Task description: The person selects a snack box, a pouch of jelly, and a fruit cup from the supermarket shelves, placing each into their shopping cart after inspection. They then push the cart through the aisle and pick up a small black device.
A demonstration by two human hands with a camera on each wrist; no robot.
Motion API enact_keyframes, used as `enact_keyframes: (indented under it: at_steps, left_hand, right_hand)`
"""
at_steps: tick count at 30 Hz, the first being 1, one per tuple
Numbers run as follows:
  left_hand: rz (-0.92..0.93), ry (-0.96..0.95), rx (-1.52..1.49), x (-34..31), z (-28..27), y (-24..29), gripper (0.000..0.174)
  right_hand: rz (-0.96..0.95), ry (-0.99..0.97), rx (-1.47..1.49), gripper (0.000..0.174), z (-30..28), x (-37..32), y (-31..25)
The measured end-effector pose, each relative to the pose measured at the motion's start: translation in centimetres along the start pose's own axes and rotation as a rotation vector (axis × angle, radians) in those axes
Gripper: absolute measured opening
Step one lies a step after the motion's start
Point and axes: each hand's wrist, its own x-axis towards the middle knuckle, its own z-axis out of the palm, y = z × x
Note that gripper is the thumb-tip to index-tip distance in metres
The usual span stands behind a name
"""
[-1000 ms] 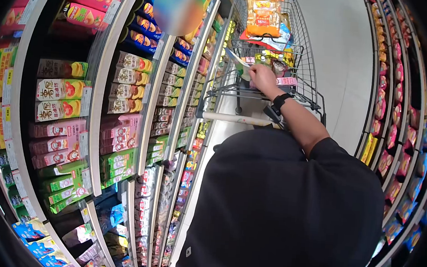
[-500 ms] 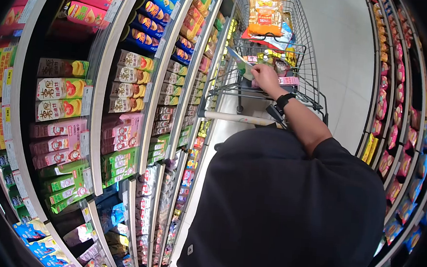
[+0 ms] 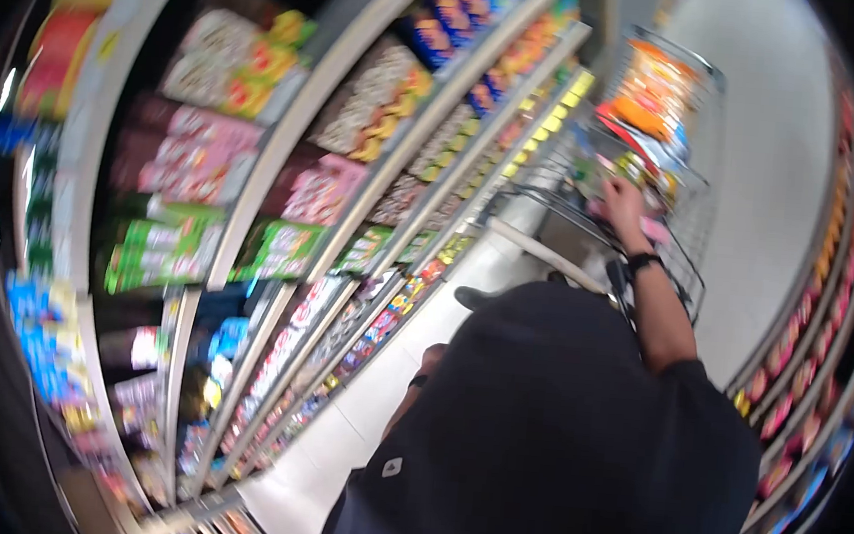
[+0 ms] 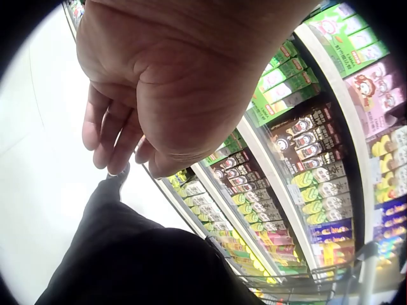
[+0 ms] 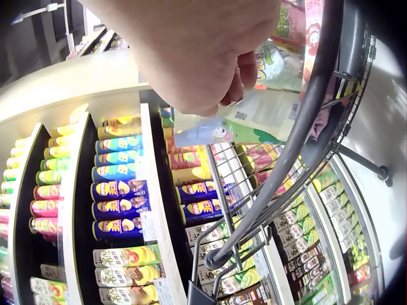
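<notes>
My right hand (image 3: 621,202) is over the near part of a shopping cart (image 3: 546,254). In the right wrist view its curled fingers grip a flat, pale printed packet (image 5: 257,117) with a QR code and blue and green artwork. A pink box (image 3: 654,230) lies close beside that hand, and a large orange snack bag (image 3: 652,89) sits farther forward in the cart. Low beside the body, my left hand (image 3: 430,358) hangs with nothing in it. Its fingers (image 4: 114,136) are loosely extended above the floor in the left wrist view.
Shelves of boxed snacks (image 3: 200,154) and canister chips (image 5: 117,190) line the left side, close to the cart. Another stocked shelf (image 3: 813,338) runs along the right. Pale floor (image 3: 758,142) stretches between them. A dark-trousered leg (image 4: 102,222) stands below the left hand.
The head view has tilted and blurred, shifting the cart to the right in it. My left hand has come into sight beside the body. The right hand stays at the cart with the packet.
</notes>
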Motion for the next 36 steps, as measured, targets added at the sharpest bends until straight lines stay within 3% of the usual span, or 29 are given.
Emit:
enact_keyframes:
  at_steps: [4,8,10,12,14,18,26,29,32,36]
  left_hand:
    - [-0.224,0.098,-0.318,-2.6,-2.0,4.5,0.034]
    - [-0.126,0.156,-0.485,-1.4,-0.3,2.5,0.035]
    - [-0.119,0.103,-0.339,0.5,0.6,1.1,0.037]
    - [-0.093,0.160,-0.387,0.8,1.4,0.3,0.039]
    - [-0.124,0.076,-0.395,1.2,1.8,-0.1,0.040]
    - [-0.162,0.095,-0.483,0.9,2.5,-0.1,0.041]
    - [-0.141,0.116,-0.494,-1.8,2.9,0.6,0.042]
    - [-0.217,0.116,-0.486,-2.5,3.3,0.0,0.041]
    - [-0.240,0.072,-0.488,-2.3,3.3,-0.6,0.041]
    - [-0.250,0.146,-0.636,-0.8,2.0,-0.4,0.038]
  right_hand:
    - [-0.055,-0.024,0.101,0.026,0.9,1.2,2.7]
    - [-0.091,-0.068,0.062,0.025,0.4,2.2,2.4]
    - [-0.124,-0.080,0.070,0.023,0.8,3.6,3.7]
    - [-0.098,-0.101,0.092,0.023,0.9,4.4,3.7]
    - [-0.090,-0.113,0.087,0.023,1.1,4.9,3.5]
    - [-0.057,-0.156,0.086,0.022,1.3,5.5,2.9]
    - [-0.136,-0.202,-0.218,0.023,1.2,5.9,2.3]
    - [-0.180,-0.175,-0.292,0.022,1.7,6.4,2.9]
    - [-0.188,-0.091,-0.322,0.023,1.3,6.5,1.7]
    - [-0.312,-0.019,-0.215,0.024,-1.8,5.0,-6.3]
